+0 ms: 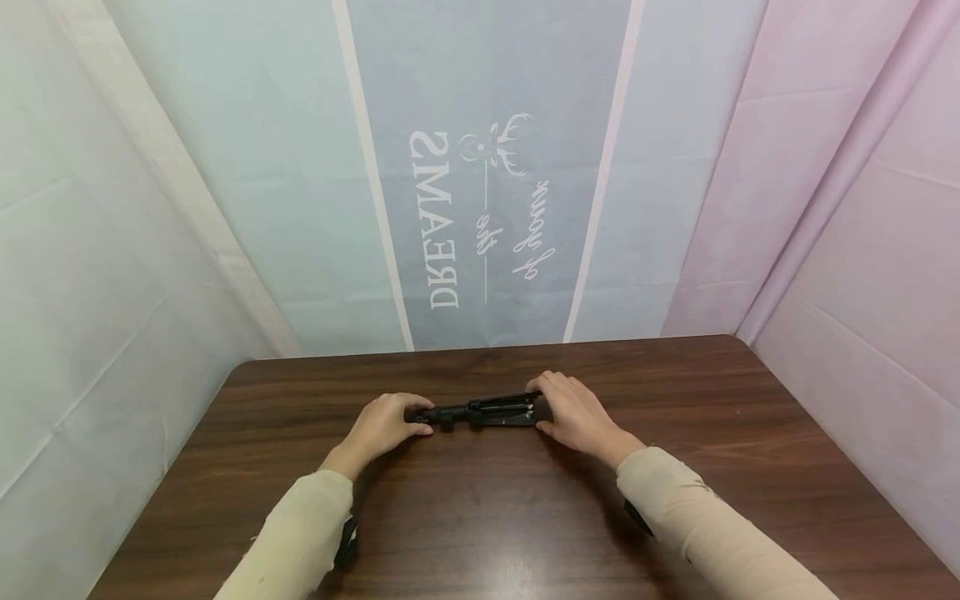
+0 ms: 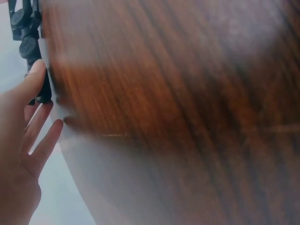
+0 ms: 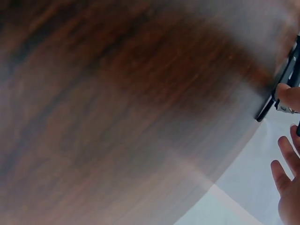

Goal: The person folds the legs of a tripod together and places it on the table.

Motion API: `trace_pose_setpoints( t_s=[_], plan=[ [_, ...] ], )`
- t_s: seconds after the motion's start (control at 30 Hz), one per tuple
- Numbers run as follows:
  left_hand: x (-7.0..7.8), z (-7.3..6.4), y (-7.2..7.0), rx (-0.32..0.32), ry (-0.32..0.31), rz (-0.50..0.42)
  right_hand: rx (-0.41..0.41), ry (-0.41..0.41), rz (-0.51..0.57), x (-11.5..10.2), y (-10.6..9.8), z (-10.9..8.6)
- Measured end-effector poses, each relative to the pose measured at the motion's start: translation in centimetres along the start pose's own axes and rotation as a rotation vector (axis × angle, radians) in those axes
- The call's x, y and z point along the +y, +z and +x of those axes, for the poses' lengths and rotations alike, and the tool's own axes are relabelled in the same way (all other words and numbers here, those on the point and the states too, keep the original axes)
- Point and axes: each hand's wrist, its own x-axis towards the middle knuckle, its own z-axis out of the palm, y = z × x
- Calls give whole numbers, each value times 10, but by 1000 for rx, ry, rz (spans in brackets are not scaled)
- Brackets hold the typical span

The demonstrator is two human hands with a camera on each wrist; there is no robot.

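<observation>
A black tripod (image 1: 453, 413), small and with its legs nearly folded together, lies crosswise toward the back of the table. My left hand (image 1: 384, 423) pinches its narrow end between thumb and fingers. At the other end, my right hand (image 1: 576, 415) holds the leg tips between thumb and fingers. The left wrist view has the tripod's round knobs (image 2: 29, 47) just beyond my left thumb. In the right wrist view, my right thumb presses on a leg (image 3: 283, 75), while the remaining fingers are spread and much of the tripod is cut off by the frame's edge.
The dark wood-grain table (image 1: 495, 508) has rounded back corners. Behind it hangs a pale blue and pink cloth (image 1: 495, 208) with mirrored lettering. White cloth walls (image 1: 97, 333) flank the left and right sides.
</observation>
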Motion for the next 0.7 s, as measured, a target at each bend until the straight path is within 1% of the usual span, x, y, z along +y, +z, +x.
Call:
trace_pose_setpoints(
  t_s=[0.07,0.17,0.3,0.4,0.47,0.57,0.63,0.7],
  plan=[
    [0,-2,-2,2,-1,-26,17,16,30,1,-1,-1],
    [-1,-5,-5,24,-6,-83,36,60,74,1,-3,-3],
    [-2,-11,-12,86,-14,-166,43,144,150,-1,-8,-6],
    [0,-17,-19,123,-2,-193,48,202,195,-5,-13,-8],
    [4,-22,-22,137,2,-166,48,229,205,-8,-17,-9],
    [8,-31,-26,156,-1,-62,42,266,216,-11,-22,-12],
    [10,-38,-27,163,-21,-12,38,291,243,-12,-26,-15],
    [10,-45,-29,162,-48,-8,40,320,286,-13,-32,-20]
  ],
)
